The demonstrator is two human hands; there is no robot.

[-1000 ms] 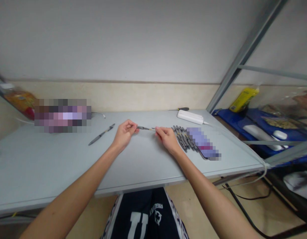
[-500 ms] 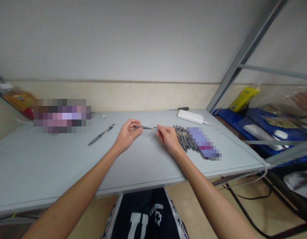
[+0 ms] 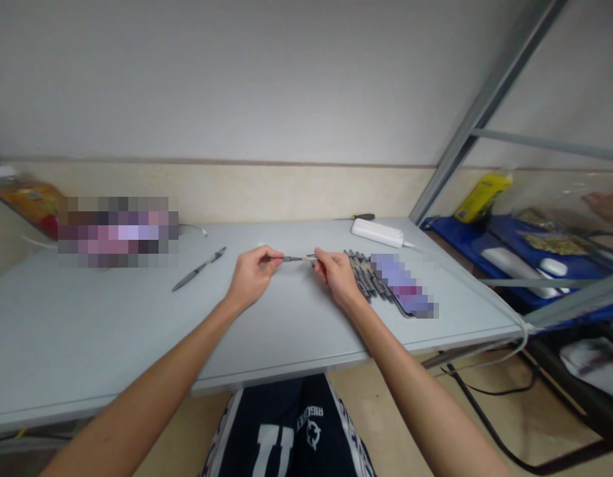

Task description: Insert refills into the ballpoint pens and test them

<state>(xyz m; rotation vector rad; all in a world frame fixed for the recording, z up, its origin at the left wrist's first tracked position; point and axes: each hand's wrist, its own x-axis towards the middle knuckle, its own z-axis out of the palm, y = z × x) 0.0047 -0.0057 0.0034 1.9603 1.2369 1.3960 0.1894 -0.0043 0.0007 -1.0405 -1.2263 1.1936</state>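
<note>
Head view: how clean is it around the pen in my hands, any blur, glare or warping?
Head view: soft even light, no glare on the table; the pen between left hand and right hand is thin and slightly soft; wide-angle stretch toward the borders; a pixelated patch covers part of the pile of pens.

Pixelated patch (image 3: 118,230) hides object near wall; second patch (image 3: 403,288) masks pen pile (image 3: 362,275) end; co-worker's hand (image 3: 605,204) cropped right.

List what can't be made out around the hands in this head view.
- Head view, pen: ends hidden inside the left hand and right hand; too small to tell its parts.
- Pile of pens: right part behind a pixelated patch.
- Another person's hand: cut by the right edge, blurred.
</note>
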